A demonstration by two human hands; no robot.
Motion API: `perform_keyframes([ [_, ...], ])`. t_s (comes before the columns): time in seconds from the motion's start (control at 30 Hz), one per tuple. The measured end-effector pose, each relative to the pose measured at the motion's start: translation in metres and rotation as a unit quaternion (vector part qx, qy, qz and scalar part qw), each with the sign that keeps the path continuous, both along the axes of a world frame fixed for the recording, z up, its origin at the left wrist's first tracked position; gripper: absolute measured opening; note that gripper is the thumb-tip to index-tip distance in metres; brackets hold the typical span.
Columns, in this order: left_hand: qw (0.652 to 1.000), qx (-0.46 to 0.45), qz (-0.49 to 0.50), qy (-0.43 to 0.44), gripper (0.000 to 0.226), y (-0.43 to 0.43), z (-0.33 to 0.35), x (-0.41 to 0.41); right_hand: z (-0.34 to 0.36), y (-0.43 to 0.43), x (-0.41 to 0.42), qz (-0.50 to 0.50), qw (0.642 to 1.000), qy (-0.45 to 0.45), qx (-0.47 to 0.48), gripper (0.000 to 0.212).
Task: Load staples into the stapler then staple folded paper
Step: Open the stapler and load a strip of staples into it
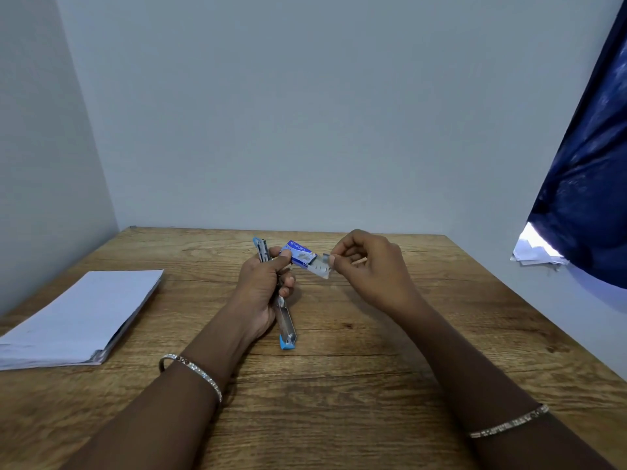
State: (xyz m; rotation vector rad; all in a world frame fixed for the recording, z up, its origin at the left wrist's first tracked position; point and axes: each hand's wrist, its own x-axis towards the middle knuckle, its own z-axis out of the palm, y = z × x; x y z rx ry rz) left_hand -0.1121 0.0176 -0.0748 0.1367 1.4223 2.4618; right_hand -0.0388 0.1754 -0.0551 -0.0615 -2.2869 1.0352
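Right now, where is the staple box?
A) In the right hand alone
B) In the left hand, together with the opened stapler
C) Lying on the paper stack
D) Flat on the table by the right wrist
B: the left hand grips the stapler and pinches the staple box under its thumb, while the right hand pinches only the inner tray sticking out of the box.

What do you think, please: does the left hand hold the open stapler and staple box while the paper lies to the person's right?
No: the head view shows the paper lying to the person's left; the left hand does hold the open stapler and staple box.
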Motion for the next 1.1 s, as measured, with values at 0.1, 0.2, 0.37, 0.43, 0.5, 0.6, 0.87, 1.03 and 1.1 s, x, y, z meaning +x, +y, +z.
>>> perform_keyframes([
  [0.1,0.999,0.023,-0.003,-0.023,0.019,-0.001,0.000,-0.001,0.004,0.002,0.002,-0.005,0.994,0.035,-0.105,0.007],
  [0.2,0.998,0.046,-0.017,-0.043,0.019,-0.003,0.000,-0.002,0.006,0.002,0.005,0.020,0.982,0.050,-0.181,0.008],
  [0.37,0.995,0.068,-0.019,-0.065,0.023,-0.005,0.001,-0.002,0.007,0.001,0.006,0.031,0.985,0.006,-0.167,0.013],
  [0.43,0.995,0.076,-0.017,-0.069,0.023,-0.006,0.001,-0.002,0.006,-0.001,0.005,0.038,0.984,-0.015,-0.171,0.013],
  [0.5,0.994,0.086,-0.013,-0.067,0.019,-0.006,0.001,-0.003,0.004,-0.004,0.004,0.039,0.982,-0.027,-0.182,0.013],
  [0.6,0.993,0.097,-0.013,-0.060,0.016,-0.005,0.000,-0.004,0.001,-0.007,0.003,0.037,0.981,-0.037,-0.188,0.009],
  [0.87,0.993,0.095,-0.049,-0.049,0.025,-0.003,-0.003,-0.007,-0.003,-0.009,0.002,0.048,0.972,-0.041,-0.228,0.016],
  [1.03,0.995,0.079,-0.057,-0.036,0.024,-0.003,-0.003,-0.006,-0.003,-0.010,0.001,0.001,0.991,-0.028,-0.131,0.025],
  [1.1,0.995,0.075,-0.059,-0.027,0.021,-0.004,-0.003,-0.006,-0.003,-0.007,0.001,0.003,0.990,-0.018,-0.139,0.024],
])
